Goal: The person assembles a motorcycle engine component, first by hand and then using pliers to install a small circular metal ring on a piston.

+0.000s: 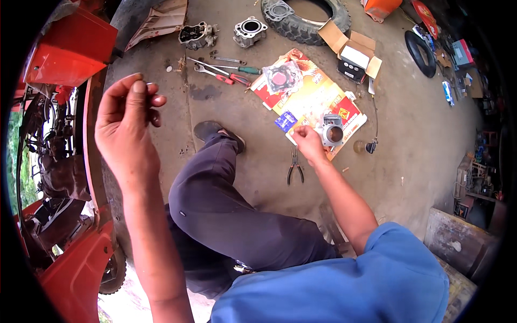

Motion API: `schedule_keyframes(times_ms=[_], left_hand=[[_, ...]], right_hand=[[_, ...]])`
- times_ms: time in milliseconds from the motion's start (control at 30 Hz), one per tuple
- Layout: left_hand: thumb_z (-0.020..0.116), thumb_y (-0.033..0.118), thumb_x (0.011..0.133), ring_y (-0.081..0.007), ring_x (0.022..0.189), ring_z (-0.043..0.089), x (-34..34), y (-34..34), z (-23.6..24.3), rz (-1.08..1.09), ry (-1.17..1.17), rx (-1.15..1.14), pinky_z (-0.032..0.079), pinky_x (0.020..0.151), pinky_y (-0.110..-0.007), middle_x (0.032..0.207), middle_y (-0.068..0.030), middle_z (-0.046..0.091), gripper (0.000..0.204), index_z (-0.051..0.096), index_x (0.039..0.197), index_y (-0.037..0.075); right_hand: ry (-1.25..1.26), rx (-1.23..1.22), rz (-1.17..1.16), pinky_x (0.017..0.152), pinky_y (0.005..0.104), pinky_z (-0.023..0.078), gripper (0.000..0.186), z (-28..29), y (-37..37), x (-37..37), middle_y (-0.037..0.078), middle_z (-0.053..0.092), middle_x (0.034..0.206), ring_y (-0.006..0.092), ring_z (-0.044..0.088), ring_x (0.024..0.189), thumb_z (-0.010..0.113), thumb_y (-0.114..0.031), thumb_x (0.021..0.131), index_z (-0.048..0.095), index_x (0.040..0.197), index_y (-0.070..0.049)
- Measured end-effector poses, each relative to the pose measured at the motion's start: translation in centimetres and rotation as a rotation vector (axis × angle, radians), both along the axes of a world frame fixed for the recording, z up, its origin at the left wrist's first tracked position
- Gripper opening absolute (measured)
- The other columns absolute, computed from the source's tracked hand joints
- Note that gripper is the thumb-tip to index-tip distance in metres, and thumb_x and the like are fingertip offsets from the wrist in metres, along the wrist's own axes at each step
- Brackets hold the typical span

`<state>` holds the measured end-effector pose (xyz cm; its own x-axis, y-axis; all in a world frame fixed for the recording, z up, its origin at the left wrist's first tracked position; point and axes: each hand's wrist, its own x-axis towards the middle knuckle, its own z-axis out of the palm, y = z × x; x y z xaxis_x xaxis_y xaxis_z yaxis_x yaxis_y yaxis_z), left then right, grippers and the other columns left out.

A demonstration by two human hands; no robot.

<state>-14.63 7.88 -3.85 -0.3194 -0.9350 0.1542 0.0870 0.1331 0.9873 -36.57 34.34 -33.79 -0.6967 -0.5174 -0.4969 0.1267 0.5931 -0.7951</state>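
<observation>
My left hand (128, 121) is raised beside the red vehicle, thumb and fingers pinched together. Whatever small thing may be between its fingertips is too small to name. Lower down, my right hand (308, 144) is over the edge of a printed cardboard sheet (309, 102) on the floor, its fingers curled closed; what they hold, if anything, is hidden. Just right of that hand sits a metal engine cylinder with a piston (333, 132). A blue packet (286, 121) lies by its fingertips. Pliers (294, 168) with dark handles rest on the concrete below.
The red vehicle (70, 48) stands along the left. Wrenches and screwdrivers (221, 70), a clear-bagged gasket set (283, 77), an opened carton (354, 62), a tyre (309, 32), an engine cylinder (250, 31) and a cylinder head (195, 35) lie ahead. My shoe (218, 133) is between my hands.
</observation>
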Motion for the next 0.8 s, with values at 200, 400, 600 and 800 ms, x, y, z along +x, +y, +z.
schedule_keyframes(times_ms=[200,400,600,800], left_hand=[[0.068,0.011,0.102,-0.0120,0.078,0.068,6.1,-5.3,-4.1,0.184,-0.211,-0.013,0.048,0.064,-0.022,0.097,-0.0081,0.073,0.021,0.068,0.120,-0.001],[0.068,0.000,0.098,-0.0121,0.080,0.068,11.5,-4.7,-8.6,0.253,-0.312,0.050,0.053,0.067,-0.025,0.094,-0.0052,0.072,0.011,0.071,0.108,0.001],[0.069,0.007,0.098,-0.0074,0.076,0.065,12.4,-1.1,-6.9,0.258,-0.435,0.094,0.051,0.067,-0.023,0.090,-0.0004,0.069,0.019,0.075,0.115,0.002],[0.065,0.012,0.102,-0.0062,0.074,0.057,13.0,2.0,-4.8,0.235,-0.320,-0.030,0.049,0.069,-0.024,0.088,0.0019,0.062,0.017,0.072,0.114,0.002]], right_hand=[[0.357,0.806,0.184,0.108,0.0477,0.048,0.070,-13.4,5.6,7.8,0.023,0.061,0.129,0.0413,0.057,0.124,0.087,-0.040,0.079,0.055,0.125,0.002],[0.478,0.836,0.073,0.104,0.0500,0.051,0.071,-17.1,6.5,7.3,0.023,0.064,0.130,0.0411,0.063,0.122,0.083,-0.026,0.077,0.052,0.135,0.000],[0.415,0.535,0.209,0.097,0.0514,0.052,0.057,-20.0,8.5,10.5,0.026,0.067,0.115,0.0436,0.066,0.111,0.077,-0.021,0.078,0.053,0.122,0.007],[-0.345,-0.008,0.045,0.052,0.0344,0.049,0.031,-16.1,7.4,0.9,0.011,0.066,0.091,0.0208,0.062,0.067,0.054,-0.024,0.095,0.060,0.108,0.003]])
